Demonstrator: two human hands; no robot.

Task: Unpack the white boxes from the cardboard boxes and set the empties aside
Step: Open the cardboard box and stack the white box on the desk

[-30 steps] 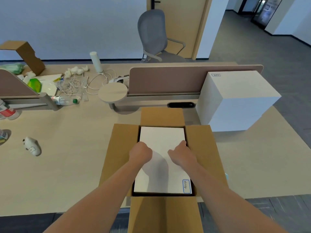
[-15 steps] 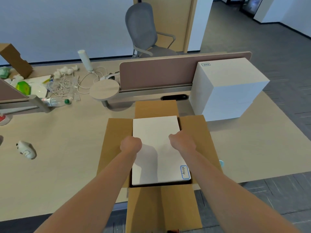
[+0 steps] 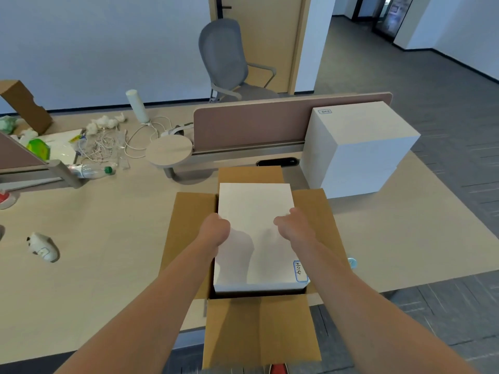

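Observation:
An open cardboard box (image 3: 189, 233) stands at the desk's near edge, all flaps folded out. A white box (image 3: 255, 209) with a blue-edged label at its near right corner rises partly out of it. My left hand (image 3: 214, 232) grips the white box's left side. Over on the other side, my right hand (image 3: 293, 228) grips its right edge. Both sets of fingers curl down over the sides and are hidden. A stack of white boxes (image 3: 359, 149) stands on the desk to the right, behind the cardboard box.
A brown divider panel (image 3: 253, 125) and a small round shelf (image 3: 168, 149) lie behind the box. Cables, a plastic bottle (image 3: 91, 170) and clutter fill the far left. A white mouse-like object (image 3: 43, 247) lies at left. A grey chair (image 3: 229, 60) stands beyond the desk.
Both hands moved from the white box's top to its sides and gripped it. The white box has risen out of the cardboard box.

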